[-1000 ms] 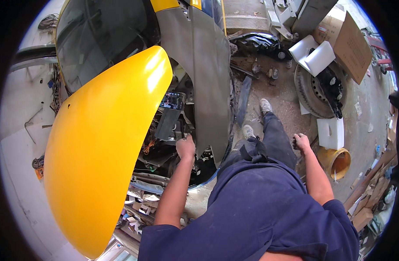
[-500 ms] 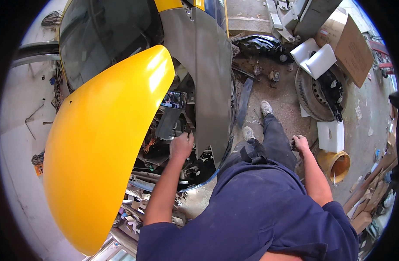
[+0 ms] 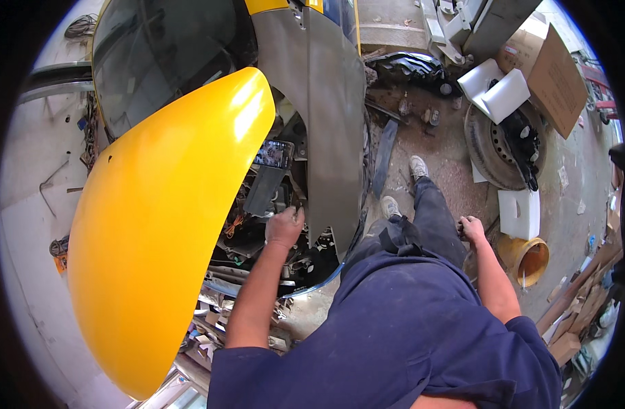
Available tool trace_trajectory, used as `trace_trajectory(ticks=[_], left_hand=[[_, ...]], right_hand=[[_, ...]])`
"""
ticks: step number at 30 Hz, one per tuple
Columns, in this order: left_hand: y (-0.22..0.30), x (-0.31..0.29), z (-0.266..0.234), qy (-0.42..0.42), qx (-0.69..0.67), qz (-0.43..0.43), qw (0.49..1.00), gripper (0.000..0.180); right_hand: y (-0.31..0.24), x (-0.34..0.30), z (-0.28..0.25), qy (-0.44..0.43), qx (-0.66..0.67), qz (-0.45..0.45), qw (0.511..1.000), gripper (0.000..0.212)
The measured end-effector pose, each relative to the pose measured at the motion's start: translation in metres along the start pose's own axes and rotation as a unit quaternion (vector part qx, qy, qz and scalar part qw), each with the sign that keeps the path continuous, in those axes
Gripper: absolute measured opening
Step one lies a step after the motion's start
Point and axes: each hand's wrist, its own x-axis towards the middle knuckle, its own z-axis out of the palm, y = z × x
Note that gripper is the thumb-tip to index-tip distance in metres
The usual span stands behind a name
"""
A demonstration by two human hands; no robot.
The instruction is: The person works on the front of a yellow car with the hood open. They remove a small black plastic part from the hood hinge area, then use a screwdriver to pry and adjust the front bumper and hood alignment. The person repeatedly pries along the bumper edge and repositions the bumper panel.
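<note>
1. Our left hand (image 3: 284, 227) is down in the engine bay (image 3: 258, 225), fingers curled on some part there, but we cannot tell what it grips
2. Our right hand (image 3: 470, 228) hangs by our leg with its fingers curled; it may hold a small dark thing, but we cannot tell
3. Up beside us stands the yellow hood (image 3: 162, 218), wide open, with the grey fender (image 3: 326, 123) on the other side of the bay
4. A phone (image 3: 274, 154) rests at the back of the bay, just past our left hand
5. To do this well, we think we should lean in so we can see what the left hand touches, and hold it firm
6. We should watch the wires (image 3: 234, 225) near our fingers so we do not pull them
7. On the floor lie a wheel (image 3: 496, 146), white foam blocks (image 3: 519, 213) and a yellow bucket (image 3: 527, 259), so we should mind our feet
</note>
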Motion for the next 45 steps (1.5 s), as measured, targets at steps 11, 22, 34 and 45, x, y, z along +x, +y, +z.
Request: trace_trajectory(ticks=[11, 22, 34, 45], left_hand=[[0.015, -0.004, 0.015, -0.040, -0.074, -0.217, 0.972, 0.051], [0.035, -0.006, 0.014, -0.013, -0.122, -0.318, 0.940, 0.048], [0.000, -0.004, 0.001, -0.024, -0.011, -0.041, 0.999, 0.038], [0.045, -0.002, 0.014, -0.039, -0.115, -0.388, 0.914, 0.050]], right_hand=[[-0.041, -0.025, -0.018, -0.006, 0.098, 0.023, 0.995, 0.026], [-0.040, -0.026, 0.000, -0.022, 0.057, -0.007, 0.998, 0.027], [-0.055, -0.023, -0.008, -0.026, 0.061, 0.011, 0.998, 0.027], [-0.053, -0.027, -0.032, -0.016, 0.059, -0.003, 0.998, 0.027]])
